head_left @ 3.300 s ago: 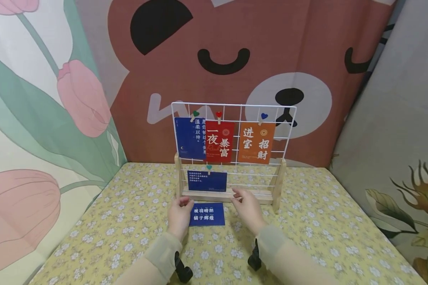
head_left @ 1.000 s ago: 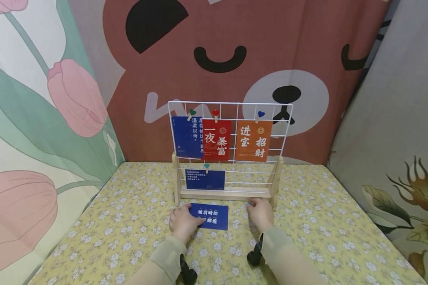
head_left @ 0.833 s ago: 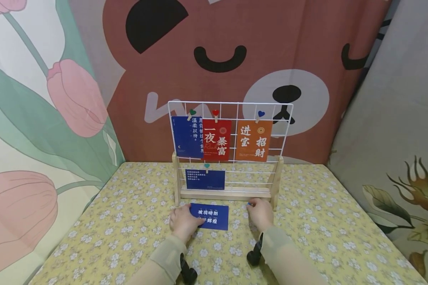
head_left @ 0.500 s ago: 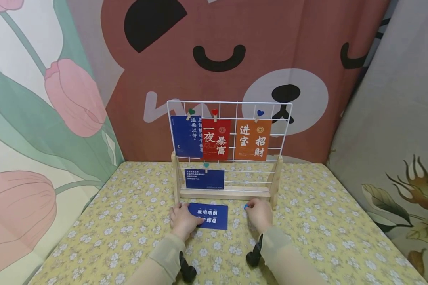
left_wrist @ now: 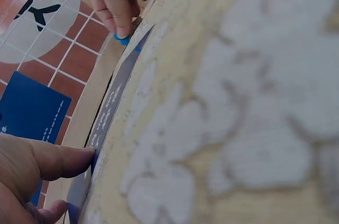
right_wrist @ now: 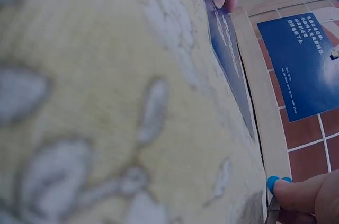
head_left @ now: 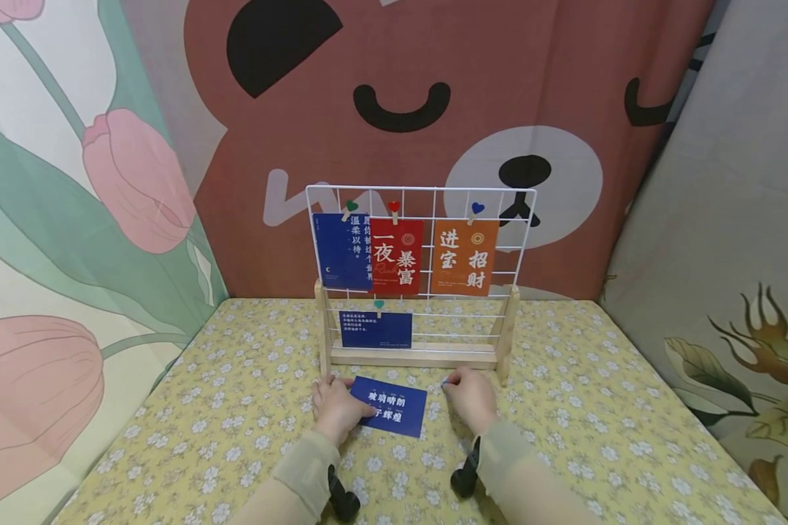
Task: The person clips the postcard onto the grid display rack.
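My left hand (head_left: 336, 410) pinches the left end of a blue card (head_left: 400, 426) with white characters, thumb on the printed face. The card lies slightly turned, low over the tablecloth in front of the rack. To its right, my right hand (head_left: 474, 399) holds a small clothespin with a blue heart (right_wrist: 274, 184) between thumb and fingertips, apart from the card. Its heart peeks out at the fingertips in the head view. Behind both hands stands a white wire grid rack (head_left: 462, 321) on a wooden base (head_left: 427, 357).
On the rack hang a blue card (head_left: 341, 251), a red card (head_left: 397, 281) and an orange card (head_left: 462, 273) under heart clips. Lower down hangs another blue card (head_left: 376, 330) with a teal heart clip (head_left: 379, 305). A floral tablecloth (head_left: 203, 437) covers the table; patterned curtains stand around it.
Earlier my left hand moved further onto the card and my right hand went rightward to the clip. Over the last half second the card has turned clockwise and my right hand has shifted slightly left.
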`<state>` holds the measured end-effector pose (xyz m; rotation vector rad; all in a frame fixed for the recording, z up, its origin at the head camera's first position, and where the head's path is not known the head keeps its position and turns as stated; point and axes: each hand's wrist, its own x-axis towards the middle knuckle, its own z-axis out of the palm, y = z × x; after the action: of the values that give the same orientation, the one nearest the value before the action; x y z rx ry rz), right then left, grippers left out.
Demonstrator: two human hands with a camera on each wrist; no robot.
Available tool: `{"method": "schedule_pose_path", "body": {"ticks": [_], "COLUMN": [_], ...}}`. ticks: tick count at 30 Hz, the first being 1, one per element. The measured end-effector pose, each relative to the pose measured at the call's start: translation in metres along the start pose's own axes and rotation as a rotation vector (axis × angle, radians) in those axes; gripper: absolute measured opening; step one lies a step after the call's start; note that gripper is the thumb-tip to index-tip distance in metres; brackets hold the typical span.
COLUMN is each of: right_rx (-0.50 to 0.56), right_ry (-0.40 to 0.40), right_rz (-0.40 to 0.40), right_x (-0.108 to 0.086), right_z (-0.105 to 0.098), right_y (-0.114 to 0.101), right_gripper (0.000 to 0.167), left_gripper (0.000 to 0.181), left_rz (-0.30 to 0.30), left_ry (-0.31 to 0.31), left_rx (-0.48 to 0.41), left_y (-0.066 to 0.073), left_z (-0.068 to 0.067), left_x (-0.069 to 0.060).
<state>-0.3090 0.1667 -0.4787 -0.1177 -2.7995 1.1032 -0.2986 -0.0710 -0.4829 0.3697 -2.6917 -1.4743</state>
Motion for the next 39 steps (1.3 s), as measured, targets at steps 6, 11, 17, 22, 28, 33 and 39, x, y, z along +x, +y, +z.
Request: {"method": "schedule_pose_path", "body": {"ticks": [6,11,17,22,28,33,39], "right_rx": [0.085,0.138,0.153,0.187,0.19,0.216,0.206], "right_ry": [0.016,0.037,0.049,0.047,0.066,0.052,0.067], "right_rz": [-0.007,-0.016,-0.016,0.012,0.026,0.065,0.066], "right_x": [-0.004,-0.004,-0.001,-0.003,-0.005,-0.008,-0.007], "right_z": [0.0,0.002,0.004,0.002,-0.001,-0.004,-0.004], "right_y": [0.0,0.003,0.008,0.007,0.005,0.004,0.006], "right_gripper": [0.008,0.023,0.027,0.025,0.023,0.029,0.024], "left_gripper": [0.079,0.092,0.089,0.078,0.055,0.051,0.051], "left_rz": [0.041,0.083,0.112,0.117,0.082,0.047,0.036], "left_ry": [0.013,-0.006,-0.123,-0.19,-0.176,-0.169,-0.161], "left_rx": [0.081,0.101,-0.066,-0.238,-0.383,-0.409,-0.451], "left_y": [0.001,-0.001,-0.002,-0.004,-0.007,-0.005,-0.002], "left_z": [0.002,0.003,-0.002,-0.005,-0.005,-0.008,-0.008], "left_x": [-0.003,-0.001,0.002,0.003,0.005,0.003,-0.001]}}
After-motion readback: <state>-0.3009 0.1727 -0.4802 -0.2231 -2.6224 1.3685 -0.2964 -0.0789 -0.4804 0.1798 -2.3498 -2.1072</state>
